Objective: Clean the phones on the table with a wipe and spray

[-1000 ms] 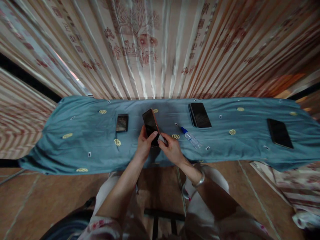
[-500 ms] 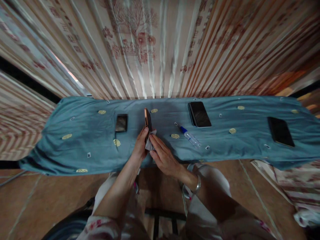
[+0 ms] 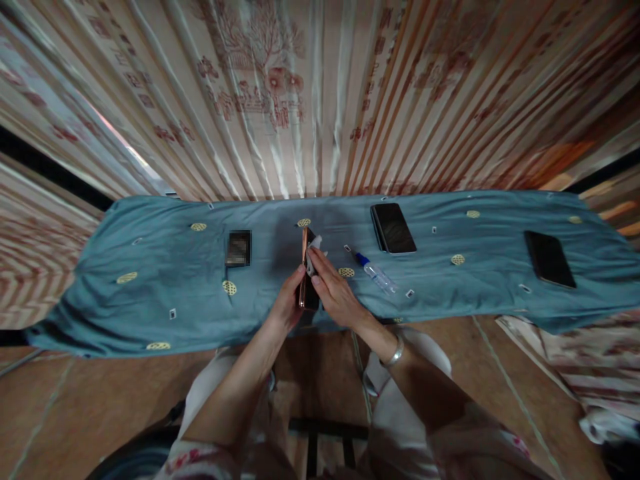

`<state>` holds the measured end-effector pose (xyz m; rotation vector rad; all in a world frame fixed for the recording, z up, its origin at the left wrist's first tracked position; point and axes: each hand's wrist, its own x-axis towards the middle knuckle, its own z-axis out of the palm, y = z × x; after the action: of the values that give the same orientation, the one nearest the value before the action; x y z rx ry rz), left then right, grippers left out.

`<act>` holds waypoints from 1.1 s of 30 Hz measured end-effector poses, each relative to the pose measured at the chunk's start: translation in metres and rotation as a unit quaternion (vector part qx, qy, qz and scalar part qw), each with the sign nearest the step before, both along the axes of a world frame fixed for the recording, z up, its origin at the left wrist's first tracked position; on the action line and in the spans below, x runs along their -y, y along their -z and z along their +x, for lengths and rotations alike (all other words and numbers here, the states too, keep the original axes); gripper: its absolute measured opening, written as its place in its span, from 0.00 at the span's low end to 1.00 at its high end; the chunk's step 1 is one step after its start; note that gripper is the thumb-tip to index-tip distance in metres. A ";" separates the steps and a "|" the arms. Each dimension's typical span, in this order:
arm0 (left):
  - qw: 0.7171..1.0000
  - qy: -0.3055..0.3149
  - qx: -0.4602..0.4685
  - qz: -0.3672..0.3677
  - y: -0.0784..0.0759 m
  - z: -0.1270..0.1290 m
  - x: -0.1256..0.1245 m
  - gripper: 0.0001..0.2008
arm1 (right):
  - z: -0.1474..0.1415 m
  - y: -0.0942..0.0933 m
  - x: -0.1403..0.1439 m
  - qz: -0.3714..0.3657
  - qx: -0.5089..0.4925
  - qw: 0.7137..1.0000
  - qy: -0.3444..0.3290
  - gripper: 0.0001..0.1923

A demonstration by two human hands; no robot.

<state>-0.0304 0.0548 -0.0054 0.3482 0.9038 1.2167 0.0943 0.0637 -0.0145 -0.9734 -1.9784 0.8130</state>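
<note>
A phone with a copper-coloured edge [image 3: 303,267] stands on its side in my left hand [image 3: 287,300], whose thumb lies along that edge. My right hand [image 3: 337,293] presses a crumpled pale grey cloth [image 3: 314,252] against the phone's dark face, near its far end. The fingers of that hand are laid over the cloth, so part of it is hidden. Just right of my hands, a clear spray bottle with a blue top [image 3: 376,273] lies on its side on the blue-green cloth cover [image 3: 190,307].
Stacked dark phones [image 3: 394,228] lie beyond the bottle, and another dark phone [image 3: 550,259] lies far right. At the left is a small blurred-out dark object [image 3: 239,248]. A patterned curtain [image 3: 320,100] hangs behind the table's far edge.
The cloth and my right fingers have moved from the phone's near end up towards its far end. The phone has come slightly nearer and to the right, showing its near end.
</note>
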 end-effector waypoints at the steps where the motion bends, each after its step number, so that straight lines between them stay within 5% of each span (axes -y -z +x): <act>1: 1.000 -0.010 0.003 -0.004 -0.001 -0.003 -0.002 0.14 | -0.002 0.000 0.005 0.004 0.000 1.000 -0.013 0.27; 8: 0.999 -0.025 -0.041 -0.001 0.000 -0.001 -0.001 0.12 | -0.002 -0.001 0.007 0.027 0.012 1.000 -0.007 0.27; 15: 0.995 0.028 -0.096 0.018 0.005 0.009 0.008 0.25 | 0.011 -0.006 -0.014 0.014 0.017 0.998 0.058 0.26; 23: 0.993 -0.030 -0.101 0.050 0.006 0.001 -0.001 0.16 | 0.001 0.000 0.003 0.011 0.007 1.000 0.003 0.27; 33: 0.992 0.039 -0.119 0.020 0.001 0.010 0.009 0.25 | 0.012 -0.004 -0.021 0.006 0.002 0.997 0.083 0.27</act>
<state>-0.0202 0.0454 -0.0062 0.5655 1.0617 1.1366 0.1059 0.0845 -0.0101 -1.1166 -1.8738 0.7064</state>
